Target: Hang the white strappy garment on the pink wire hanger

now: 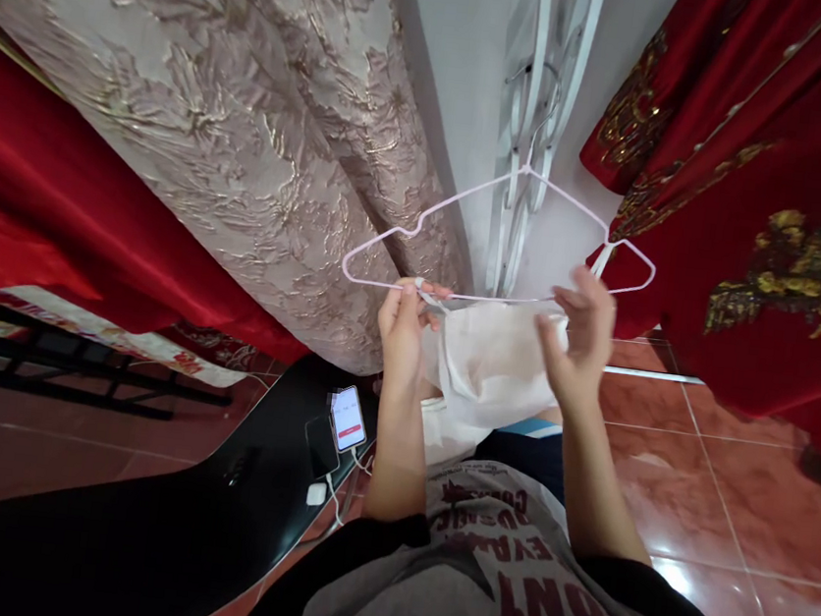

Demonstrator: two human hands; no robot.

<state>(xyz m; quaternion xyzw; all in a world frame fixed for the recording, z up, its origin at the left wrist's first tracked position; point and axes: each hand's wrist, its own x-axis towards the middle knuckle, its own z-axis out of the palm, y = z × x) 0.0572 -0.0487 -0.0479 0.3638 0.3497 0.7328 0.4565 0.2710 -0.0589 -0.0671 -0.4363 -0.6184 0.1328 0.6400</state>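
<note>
A thin pale pink hanger (pixel 472 194) hangs by its metal hook from a white rack in front of me. A white garment (pixel 498 353) hangs below its bottom bar; one thin strap (pixel 600 258) loops over the hanger's right shoulder notch. My left hand (pixel 406 325) is closed at the bar's left part, pinching the garment's other strap (pixel 432 298). Close to the garment's right side is my right hand (pixel 582 342), its thumb and fingers apart and nothing visible between them. Whether its fingertips touch the bar or cloth I cannot tell.
The white rack (pixel 537 26) stands against the wall. Shiny beige brocade cloth (pixel 274 134) hangs left, and red gowns with gold trim (pixel 782 232) hang right. A lit phone (pixel 349 418) and a white charger (pixel 316 493) lie on a black surface (pixel 158 507).
</note>
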